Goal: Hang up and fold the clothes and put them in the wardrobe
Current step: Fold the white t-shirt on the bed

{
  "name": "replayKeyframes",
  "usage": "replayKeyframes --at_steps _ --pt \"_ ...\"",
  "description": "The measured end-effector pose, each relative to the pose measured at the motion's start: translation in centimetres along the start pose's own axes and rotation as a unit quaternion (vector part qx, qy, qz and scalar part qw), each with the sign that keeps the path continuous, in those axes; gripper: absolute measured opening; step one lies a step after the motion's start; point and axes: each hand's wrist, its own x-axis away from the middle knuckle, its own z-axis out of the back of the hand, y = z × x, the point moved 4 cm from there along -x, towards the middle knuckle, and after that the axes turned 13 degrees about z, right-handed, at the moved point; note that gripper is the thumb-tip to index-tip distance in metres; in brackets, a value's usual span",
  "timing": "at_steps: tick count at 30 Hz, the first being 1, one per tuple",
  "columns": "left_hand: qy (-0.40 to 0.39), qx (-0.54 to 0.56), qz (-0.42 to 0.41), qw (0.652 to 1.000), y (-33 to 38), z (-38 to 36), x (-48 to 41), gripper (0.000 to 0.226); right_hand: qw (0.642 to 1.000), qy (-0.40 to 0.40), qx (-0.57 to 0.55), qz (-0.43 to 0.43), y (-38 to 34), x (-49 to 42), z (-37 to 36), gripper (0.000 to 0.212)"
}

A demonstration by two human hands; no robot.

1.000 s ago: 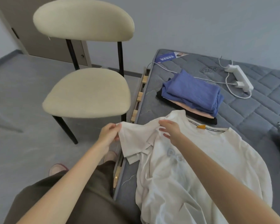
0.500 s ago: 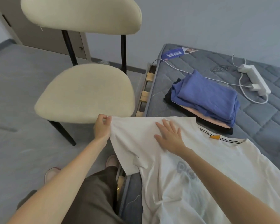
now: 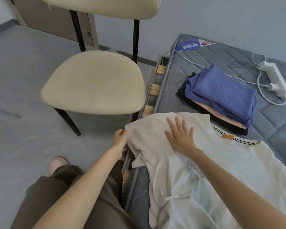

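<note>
**As the tee lies on the bed: sleeve pinched, shoulder pressed**

Where the mattress (image 3: 196, 66) reaches its chair-side edge, the white tee (image 3: 221, 171) spills over. One sleeve hangs past that edge, above the wooden slats (image 3: 155, 89) of the bed frame. L hand (image 3: 120, 138) pinches the sleeve's outer hem, thumb & fingers curled on the cloth, just off the mattress. R hand (image 3: 180, 138) lies flat on the tee's shoulder, fingers straight & spread, palm down, gripping nothing. Hands are apart, w/ the sleeve spread btwn them.

Room: the chair (image 3: 92, 83) stands on the floor (image 3: 23, 146) just beside the bed. Its seat is near the L hand but not touching, w/ only a narrow strip of floor btwn chair legs & frame. The person's legs in dark trousers are close against the chair-side edge, & a pink slipper (image 3: 56, 164) shows on the floor. A folded stack (image 3: 221, 93) (blue on top, pink & black under) lies just beyond the tee's shoulder, near but apart. Bare quilted mattress runs from the stack to the far corner. A white power strip (image 3: 274, 78) w/ cable lies further along, well apart from the tee.

Direction: the collar (image 3: 234, 139), w/ an orange tag (image 3: 228, 137), points to the far side, toward the stack. The long axis runs from the collar back toward the person, roughly along the bed's length. The hem is out of frame; the lower body is wrinkled, w/ a faint print on the chest.
</note>
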Motion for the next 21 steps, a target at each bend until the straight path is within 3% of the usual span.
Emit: replayKeyframes --at_steps 4,9,15,21 --pt "-0.081 -0.046 0.159 0.983 -4.7 -1.0 0.9 0.052 0.998 0.036 -0.058 0.005 -0.9 1.0 -0.3 0.055" --pt "-0.113 0.014 0.187 0.976 -6.4 -0.8 2.0 0.038 0.986 0.105 -0.130 0.013 -2.0 2.3 -0.5 0.051" --pt "-0.037 0.100 0.027 0.994 -3.9 1.5 3.3 0.017 0.977 0.153 -0.146 0.031 -3.5 3.4 -0.2 0.047" --pt "0.050 -0.058 -0.169 0.983 -2.0 4.8 3.5 0.021 0.979 0.155 -0.114 0.072 -5.5 4.2 -0.3 0.045"
